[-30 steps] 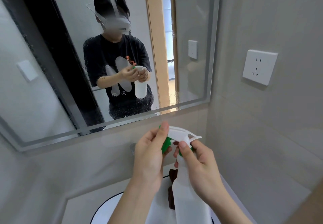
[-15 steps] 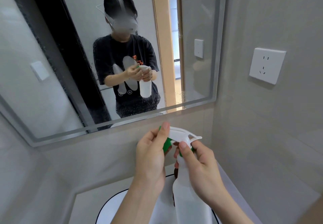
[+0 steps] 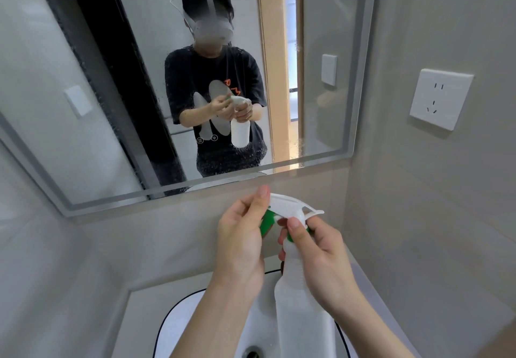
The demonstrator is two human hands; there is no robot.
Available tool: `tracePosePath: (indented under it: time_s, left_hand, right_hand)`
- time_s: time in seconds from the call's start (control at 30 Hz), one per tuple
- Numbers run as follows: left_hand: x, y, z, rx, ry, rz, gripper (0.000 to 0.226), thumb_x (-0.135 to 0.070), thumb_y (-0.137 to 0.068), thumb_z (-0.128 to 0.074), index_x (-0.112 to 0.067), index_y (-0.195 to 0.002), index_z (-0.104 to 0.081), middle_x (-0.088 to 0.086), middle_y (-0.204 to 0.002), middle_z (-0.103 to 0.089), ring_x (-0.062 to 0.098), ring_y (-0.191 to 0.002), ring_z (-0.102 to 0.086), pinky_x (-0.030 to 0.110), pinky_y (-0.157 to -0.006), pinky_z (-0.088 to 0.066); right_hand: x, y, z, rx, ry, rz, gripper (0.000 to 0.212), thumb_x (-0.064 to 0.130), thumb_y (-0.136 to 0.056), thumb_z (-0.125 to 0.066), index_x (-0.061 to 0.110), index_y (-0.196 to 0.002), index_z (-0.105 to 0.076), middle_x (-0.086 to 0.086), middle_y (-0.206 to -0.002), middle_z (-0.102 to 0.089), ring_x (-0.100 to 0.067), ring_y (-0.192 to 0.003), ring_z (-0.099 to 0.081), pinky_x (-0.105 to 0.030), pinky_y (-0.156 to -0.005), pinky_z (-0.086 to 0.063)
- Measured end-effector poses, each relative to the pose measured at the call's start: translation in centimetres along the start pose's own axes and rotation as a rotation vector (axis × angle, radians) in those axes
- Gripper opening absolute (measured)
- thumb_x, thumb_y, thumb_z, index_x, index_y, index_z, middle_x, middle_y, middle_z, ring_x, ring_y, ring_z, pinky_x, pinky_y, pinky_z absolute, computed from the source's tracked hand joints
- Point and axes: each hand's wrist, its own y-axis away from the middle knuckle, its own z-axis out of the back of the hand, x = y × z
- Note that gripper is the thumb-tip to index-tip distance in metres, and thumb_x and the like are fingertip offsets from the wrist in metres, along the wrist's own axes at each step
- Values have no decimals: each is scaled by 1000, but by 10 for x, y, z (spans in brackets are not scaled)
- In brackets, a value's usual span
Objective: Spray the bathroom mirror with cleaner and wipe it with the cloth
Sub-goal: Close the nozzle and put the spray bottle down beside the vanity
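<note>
White plastic fills the near view: you hold the spray bottle (image 3: 300, 310) over the sink (image 3: 178, 321), its translucent body tilted toward you and its trigger head (image 3: 293, 208) pointing up at the wall. Your right hand (image 3: 324, 262) is wrapped around the neck, fingers (image 3: 296, 227) closed on it just under the green collar. Your left hand (image 3: 240, 243) pinches the green nozzle (image 3: 266, 222) at the front of the head, thumb and fingertips pressed together on it, apparently to turn it open.

Judged from its thin walls, the bottle should be light and slightly squeezable, likely slick if wet; the narrow neck gives you the surest hold, with a finger free for the trigger.

Beyond, the mirror (image 3: 111, 106) hangs above, well apart from the nozzle, droplets speckling its lower edge. A wall socket (image 3: 439, 97) sits to its right. The cloth cannot be made out with certainty.
</note>
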Motion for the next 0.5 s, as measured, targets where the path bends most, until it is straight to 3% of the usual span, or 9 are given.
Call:
tracePosePath:
  time_s: [0.07,0.13,0.2,0.33,0.5]
  left_hand:
    - [1,3,2,26,33,10,22,-21,-91,-60,-4,-103,-69,16,-87,-66,27,-64,-57,31,-45,-41]
    - [2,7,2,59,115,-2,26,-17,-94,-52,-10,-113,-69,7,-90,-70,23,-73,-62,35,-59,-45]
    - [1,10,0,61,139,-12,27,-28,-90,-55,-7,-102,-67,5,-81,-70,19,-70,-64,37,-69,-46]
    - [5,9,-10,-67,-4,14,52,-43,-85,-69,7,-98,-63,19,-78,-66,28,-63,-59,32,-48,-45]
    - [7,12,-9,-95,-5,-35,27,-28,-88,-68,-2,-87,-63,22,-74,-62,28,-54,-51,28,-39,-37]
  right_hand:
    - [0,0,3,8,-19,-12,38,37,-91,-55,0,-85,-64,-6,-68,-62,-25,-60,-55,-42,-62,-45]
    - [1,0,6,11,-57,-40,40,37,-90,-56,-2,-83,-62,-8,-66,-62,-25,-58,-55,-43,-62,-44]
    - [3,0,7,10,-72,-44,43,39,-90,-57,-4,-82,-59,-9,-64,-62,-25,-57,-56,-43,-62,-44]
    - [4,1,7,31,13,10,41,43,-90,-57,4,-81,-63,-5,-68,-61,-24,-63,-53,-50,-64,-47]
    - [2,3,11,48,-7,-8,35,38,-91,-55,7,-78,-65,-3,-68,-64,-25,-64,-55,-42,-66,-45]
